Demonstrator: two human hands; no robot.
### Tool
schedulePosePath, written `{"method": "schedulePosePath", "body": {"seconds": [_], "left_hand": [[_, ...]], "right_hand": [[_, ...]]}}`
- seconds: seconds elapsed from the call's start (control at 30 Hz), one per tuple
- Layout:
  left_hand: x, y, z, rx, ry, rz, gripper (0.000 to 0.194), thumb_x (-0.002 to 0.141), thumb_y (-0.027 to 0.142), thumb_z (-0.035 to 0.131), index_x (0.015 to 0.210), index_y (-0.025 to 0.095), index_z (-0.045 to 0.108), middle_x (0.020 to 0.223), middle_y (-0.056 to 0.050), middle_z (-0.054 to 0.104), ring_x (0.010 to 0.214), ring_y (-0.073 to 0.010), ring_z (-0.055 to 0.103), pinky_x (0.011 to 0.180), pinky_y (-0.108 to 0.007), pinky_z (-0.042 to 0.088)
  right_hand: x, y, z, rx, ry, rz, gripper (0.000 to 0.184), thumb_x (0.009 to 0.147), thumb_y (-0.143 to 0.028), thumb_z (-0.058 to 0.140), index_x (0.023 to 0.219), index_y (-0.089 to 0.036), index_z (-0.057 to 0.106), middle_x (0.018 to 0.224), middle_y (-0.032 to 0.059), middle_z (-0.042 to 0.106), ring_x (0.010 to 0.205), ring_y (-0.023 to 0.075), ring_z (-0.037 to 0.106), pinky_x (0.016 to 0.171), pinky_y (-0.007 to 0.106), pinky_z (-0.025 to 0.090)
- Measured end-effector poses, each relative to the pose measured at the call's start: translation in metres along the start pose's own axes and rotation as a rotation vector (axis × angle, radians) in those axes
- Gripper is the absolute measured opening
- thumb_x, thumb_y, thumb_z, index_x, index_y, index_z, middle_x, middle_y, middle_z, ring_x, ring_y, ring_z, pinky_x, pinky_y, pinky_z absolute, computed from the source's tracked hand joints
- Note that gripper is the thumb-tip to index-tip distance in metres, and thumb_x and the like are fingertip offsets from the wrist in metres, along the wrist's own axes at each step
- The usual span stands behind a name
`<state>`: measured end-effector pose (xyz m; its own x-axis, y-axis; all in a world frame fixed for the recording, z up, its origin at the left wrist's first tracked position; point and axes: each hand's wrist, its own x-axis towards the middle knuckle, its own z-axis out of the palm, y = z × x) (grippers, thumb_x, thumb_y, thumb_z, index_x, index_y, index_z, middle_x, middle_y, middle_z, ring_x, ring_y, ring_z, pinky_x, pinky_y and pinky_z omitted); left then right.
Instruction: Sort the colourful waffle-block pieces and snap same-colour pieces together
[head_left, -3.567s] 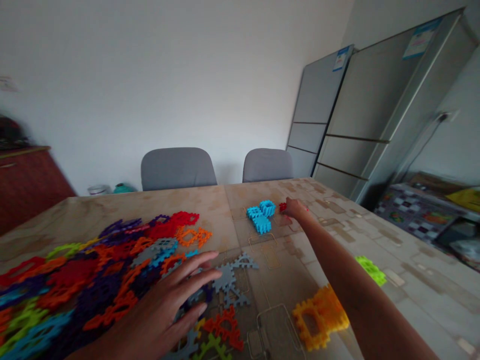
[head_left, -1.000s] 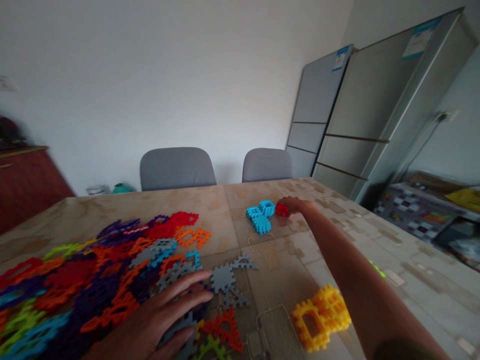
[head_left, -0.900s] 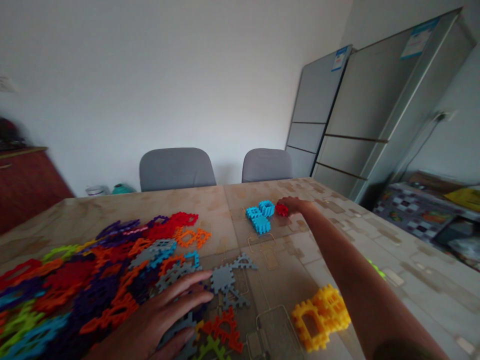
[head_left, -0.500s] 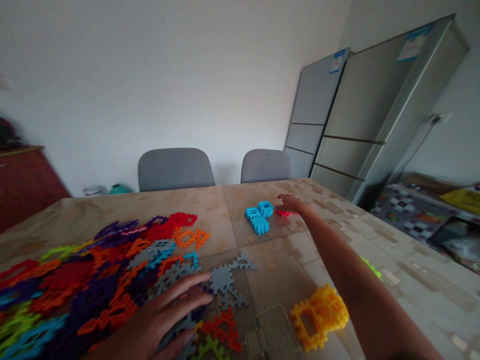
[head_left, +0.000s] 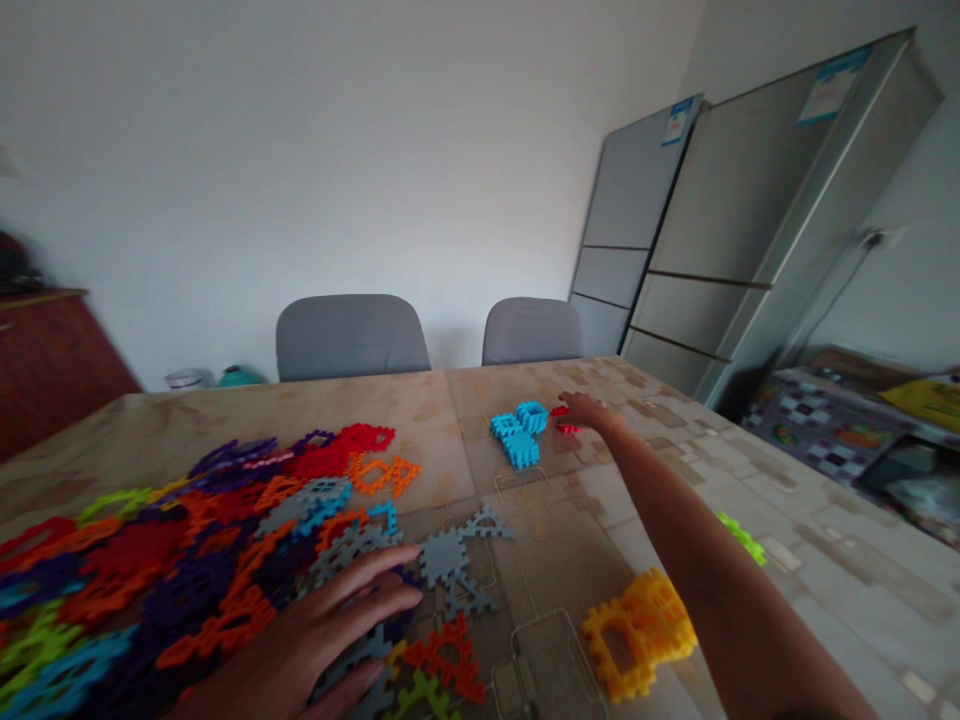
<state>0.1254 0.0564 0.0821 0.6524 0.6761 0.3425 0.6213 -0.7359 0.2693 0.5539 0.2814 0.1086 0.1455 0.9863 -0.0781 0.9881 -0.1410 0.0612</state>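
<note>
At the far part of the table, my right hand [head_left: 583,408] has its fingers closed around a red interlocking building piece [head_left: 564,420], partly hidden by the hand. Just left of it stands a joined blue block shape [head_left: 519,436]. My left hand [head_left: 322,630] lies open, fingers stretched out, over grey toothed pieces at the edge of a mixed pile. Beyond its fingertips are a flat grey piece [head_left: 442,556] and a grey triangular piece [head_left: 487,522]. An orange-red triangular piece [head_left: 450,655] is near the left thumb. Yellow joined blocks [head_left: 642,630] sit beside my right forearm.
A wide pile of coloured pieces [head_left: 142,550] covers the table's left side. One lime-green piece [head_left: 741,538] lies right of my right forearm. Two grey chairs [head_left: 351,340] stand behind the patterned table [head_left: 660,390]. A tall refrigerator [head_left: 720,220] is at the back right.
My right hand has shifted slightly, its fingers now lower on the red piece, which shows at a different angle. More of the lime-green piece is visible. My left hand stays nearly still.
</note>
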Motion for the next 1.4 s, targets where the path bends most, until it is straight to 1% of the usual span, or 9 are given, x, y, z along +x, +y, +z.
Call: {"method": "schedulePosePath", "body": {"seconds": [0.2, 0.33, 0.7, 0.87, 1.0, 1.07, 1.17, 1.3, 1.4], "left_hand": [[0.004, -0.001, -0.002, 0.024, -0.019, 0.068, 0.040, 0.096, 0.039, 0.063, 0.136, 0.043, 0.060, 0.149, 0.006, 0.055, 0.124, -0.0188, 0.064, 0.098, -0.025, 0.050], [0.005, -0.001, -0.002, 0.030, -0.035, 0.079, 0.039, 0.097, 0.038, 0.062, 0.136, 0.043, 0.060, 0.149, 0.006, 0.055, 0.124, -0.0187, 0.063, 0.099, -0.025, 0.049], [0.001, -0.002, 0.000, 0.027, -0.036, 0.051, 0.039, 0.098, 0.041, 0.060, 0.136, 0.044, 0.059, 0.151, 0.007, 0.053, 0.126, -0.0181, 0.063, 0.099, -0.025, 0.049], [0.002, 0.001, -0.003, -0.034, -0.046, 0.003, 0.036, 0.098, 0.041, 0.060, 0.133, 0.042, 0.063, 0.149, 0.005, 0.055, 0.126, -0.0204, 0.063, 0.100, -0.027, 0.050], [0.001, 0.002, -0.002, -0.024, -0.046, -0.009, 0.034, 0.098, 0.045, 0.058, 0.132, 0.043, 0.063, 0.148, 0.005, 0.056, 0.125, -0.0202, 0.063, 0.099, -0.029, 0.051], [-0.001, 0.002, 0.000, -0.023, -0.037, -0.013, 0.034, 0.099, 0.046, 0.057, 0.132, 0.043, 0.063, 0.148, 0.006, 0.057, 0.125, -0.0199, 0.064, 0.099, -0.028, 0.051], [-0.005, 0.003, 0.005, -0.039, 0.017, -0.057, 0.032, 0.100, 0.051, 0.052, 0.129, 0.044, 0.065, 0.148, 0.006, 0.057, 0.126, -0.0199, 0.063, 0.101, -0.028, 0.050], [-0.008, 0.003, 0.008, -0.045, 0.046, -0.079, 0.035, 0.101, 0.056, 0.048, 0.129, 0.043, 0.065, 0.147, 0.006, 0.058, 0.126, -0.0206, 0.063, 0.103, -0.029, 0.050], [-0.009, 0.000, 0.008, -0.047, 0.055, -0.075, 0.034, 0.101, 0.055, 0.050, 0.129, 0.043, 0.066, 0.147, 0.005, 0.058, 0.126, -0.0210, 0.063, 0.103, -0.027, 0.050]], "right_hand": [[-0.005, -0.004, -0.004, -0.023, -0.010, 0.082, 0.038, 0.098, -0.038, 0.063, 0.131, -0.019, 0.059, 0.134, 0.0104, 0.060, 0.114, 0.0271, 0.062, 0.095, 0.050, 0.053], [-0.011, -0.008, -0.007, -0.038, -0.032, 0.141, 0.038, 0.098, -0.038, 0.064, 0.130, -0.018, 0.060, 0.133, 0.0103, 0.060, 0.114, 0.0271, 0.062, 0.095, 0.050, 0.053], [-0.018, -0.019, -0.011, -0.039, -0.038, 0.240, 0.039, 0.098, -0.039, 0.063, 0.131, -0.019, 0.059, 0.133, 0.0105, 0.060, 0.114, 0.0271, 0.062, 0.095, 0.050, 0.053], [-0.017, -0.022, -0.009, -0.041, -0.056, 0.256, 0.039, 0.098, -0.039, 0.063, 0.131, -0.019, 0.059, 0.135, 0.0106, 0.059, 0.116, 0.0279, 0.061, 0.097, 0.052, 0.051], [-0.016, -0.022, -0.006, -0.042, -0.052, 0.255, 0.037, 0.098, -0.038, 0.063, 0.130, -0.019, 0.059, 0.133, 0.0103, 0.060, 0.114, 0.0271, 0.062, 0.095, 0.050, 0.053], [-0.015, -0.020, -0.006, -0.034, -0.042, 0.254, 0.037, 0.098, -0.038, 0.063, 0.130, -0.018, 0.059, 0.132, 0.0102, 0.061, 0.113, 0.0267, 0.063, 0.094, 0.050, 0.054], [-0.012, -0.012, -0.009, -0.012, -0.012, 0.262, 0.037, 0.098, -0.039, 0.063, 0.129, -0.018, 0.059, 0.131, 0.0101, 0.061, 0.111, 0.0262, 0.063, 0.093, 0.049, 0.054], [-0.007, 0.011, -0.016, 0.022, 0.042, 0.276, 0.034, 0.099, -0.037, 0.061, 0.127, -0.019, 0.061, 0.129, 0.0098, 0.062, 0.108, 0.0243, 0.065, 0.090, 0.046, 0.056], [-0.006, 0.029, -0.016, 0.041, 0.073, 0.256, 0.031, 0.100, -0.036, 0.061, 0.126, -0.020, 0.062, 0.128, 0.0095, 0.063, 0.105, 0.0230, 0.065, 0.089, 0.044, 0.057]]}}
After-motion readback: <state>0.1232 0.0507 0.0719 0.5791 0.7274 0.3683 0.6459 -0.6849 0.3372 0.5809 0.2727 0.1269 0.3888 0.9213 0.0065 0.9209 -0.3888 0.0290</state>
